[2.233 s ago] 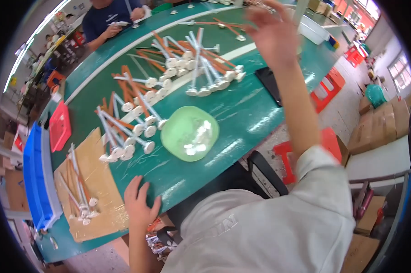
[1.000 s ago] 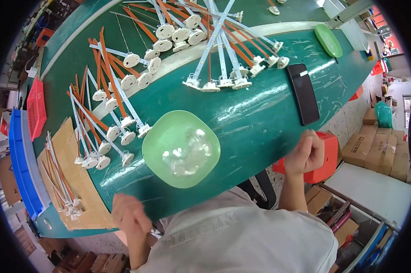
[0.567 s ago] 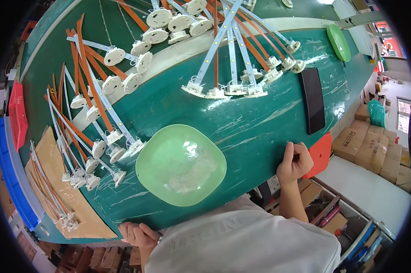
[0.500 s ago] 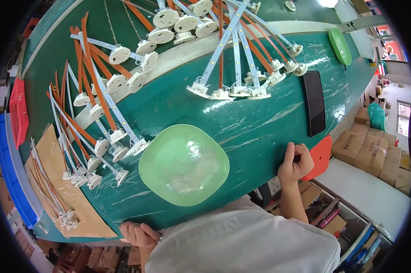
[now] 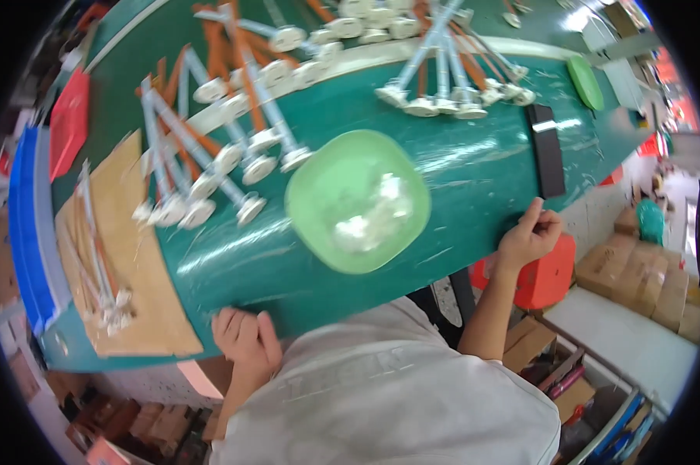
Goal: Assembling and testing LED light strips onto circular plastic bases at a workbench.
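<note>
Now: left hand (image 5: 245, 341) and right hand (image 5: 530, 237) both on near edge of green desk (image 5: 474, 170), fingers curled, clamped on nothing. One light-green plastic bowl (image 5: 358, 200) of white bits lies between them, near edge; a nudge could tip it. One black flat slab (image 5: 545, 149) above right hand. Two green bowls total, second far right (image 5: 585, 81). White-footed rods (image 5: 234, 167): too many, overlapping, to count.

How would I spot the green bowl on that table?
Find the long green table. Near its front edge, between the person's two hands, sits the green bowl. It is pale, rounded-square and holds small white pieces, unlike the flat darker green plate at the far right.
</note>
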Motion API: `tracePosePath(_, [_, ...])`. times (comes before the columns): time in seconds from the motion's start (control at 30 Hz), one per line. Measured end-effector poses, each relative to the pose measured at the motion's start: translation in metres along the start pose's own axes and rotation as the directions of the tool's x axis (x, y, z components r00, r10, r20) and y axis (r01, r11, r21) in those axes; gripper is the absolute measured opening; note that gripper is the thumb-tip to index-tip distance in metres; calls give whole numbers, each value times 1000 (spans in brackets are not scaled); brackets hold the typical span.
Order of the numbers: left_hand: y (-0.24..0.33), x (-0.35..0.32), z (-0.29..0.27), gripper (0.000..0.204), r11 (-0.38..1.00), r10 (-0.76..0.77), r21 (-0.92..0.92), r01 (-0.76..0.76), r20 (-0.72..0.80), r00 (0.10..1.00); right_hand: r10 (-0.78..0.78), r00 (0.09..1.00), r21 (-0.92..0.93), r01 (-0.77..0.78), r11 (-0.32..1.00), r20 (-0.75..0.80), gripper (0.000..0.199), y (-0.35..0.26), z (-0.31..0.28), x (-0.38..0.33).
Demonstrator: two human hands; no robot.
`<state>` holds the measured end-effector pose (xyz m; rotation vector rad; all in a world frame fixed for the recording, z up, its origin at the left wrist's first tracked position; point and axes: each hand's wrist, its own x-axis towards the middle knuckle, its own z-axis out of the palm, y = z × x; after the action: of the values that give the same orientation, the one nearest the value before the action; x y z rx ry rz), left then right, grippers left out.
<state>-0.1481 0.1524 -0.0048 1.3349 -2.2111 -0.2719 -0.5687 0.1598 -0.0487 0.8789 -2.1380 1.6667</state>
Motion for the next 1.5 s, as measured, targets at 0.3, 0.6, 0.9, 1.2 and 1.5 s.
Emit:
tracePosePath(0.3, [-27, 57, -60, 13, 990, -137, -66, 128, -170, 976, -60, 991, 58, 53, 997, 123, 26, 17, -6, 4])
tracePosePath(0.6, [-88, 112, -46, 25, 990, -141, -22, 139, -145, 979, -118, 988, 27, 116, 993, 101, 23, -10, -12, 3])
tracePosePath(0.9, [-31, 96, -48, 27, 993, 109, 84, -84, -363, 925, -801, 500, 764, 358, 537, 329, 26, -191, 25, -42])
tracePosePath(1.2, [37, 79, -52, 26, 905, 359, -56, -421, -430, 828, -865, 461, 874, 315, 369, 199, 29, -221, 48, -68])
tracePosePath(1.5, [42, 77, -29, 53, 137, -155, -990, -22, -44, 987, -828, 475, 865, 235, 444, 297, 22, -201, 44, -54])
